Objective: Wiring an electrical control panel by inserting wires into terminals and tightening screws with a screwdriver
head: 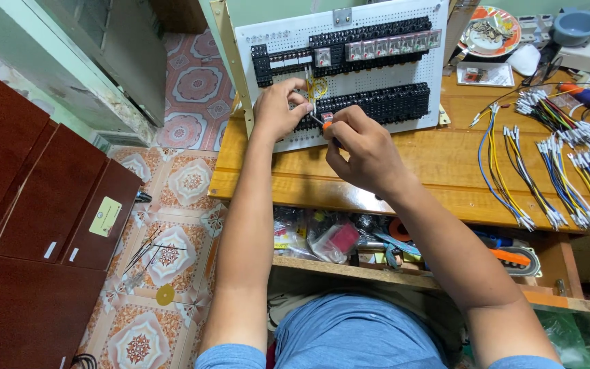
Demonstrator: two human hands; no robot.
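**White panel, both hands at its terminal row**

White perforated panel (349,68) leans on the bench (438,171) at 12 o'clock. Left hand (278,109) pinches a yellow wire (317,87) with narrowed fingers (300,102), wrist bent upward. Right hand (363,147) at 1 o'clock is curled tight around an orange-tipped screwdriver (325,124), forearm angled inward.

A white perforated panel (377,75) is propped upright at the back of the wooden table (445,164), tilted slightly away. Two rows of black terminal blocks and relays (370,48) are mounted across it. A yellow wire (317,87) is looped between the rows. An orange-handled screwdriver (325,125) is pointed at the lower row of blocks (384,104), its handle mostly hidden.
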